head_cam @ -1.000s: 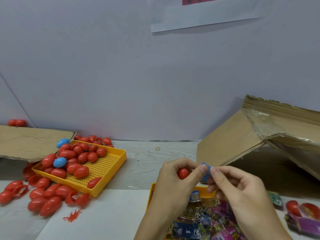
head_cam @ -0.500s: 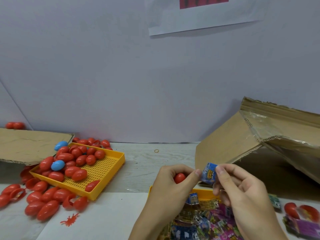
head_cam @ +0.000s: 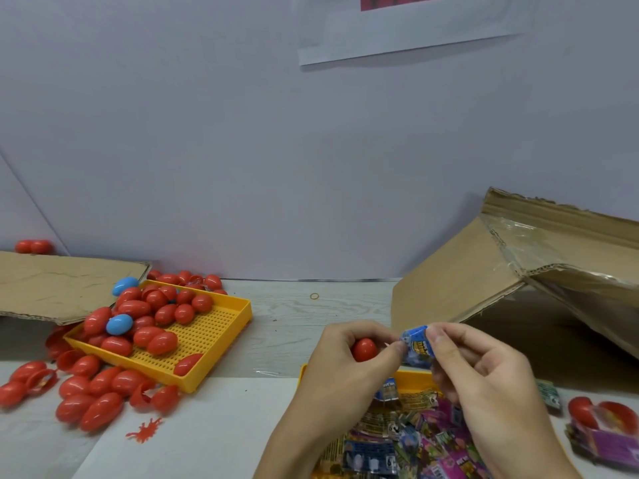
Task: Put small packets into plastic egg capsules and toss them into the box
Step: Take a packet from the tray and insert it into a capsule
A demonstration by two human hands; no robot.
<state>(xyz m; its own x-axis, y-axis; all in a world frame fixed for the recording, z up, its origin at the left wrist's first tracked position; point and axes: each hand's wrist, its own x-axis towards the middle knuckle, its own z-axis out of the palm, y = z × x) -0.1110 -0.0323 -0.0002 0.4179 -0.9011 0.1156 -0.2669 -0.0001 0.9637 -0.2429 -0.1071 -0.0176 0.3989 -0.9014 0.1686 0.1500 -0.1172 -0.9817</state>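
Packet (head_cam: pixel 416 347), blue: pinched between left hand (head_cam: pixel 345 361) and right hand (head_cam: pixel 484 368). Capsule (head_cam: pixel 363 349), red: curled in left hand. Step: loading. Next, likely: press packet inside, close, toss into box (head_cam: pixel 518 271) beyond right hand.

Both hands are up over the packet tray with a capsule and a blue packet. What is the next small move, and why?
Probably fold the small blue foil packet tighter and push it toward the red plastic egg capsule. The right hand pinches the packet beside the capsule, which the left hand grips; the packet is not inside yet.
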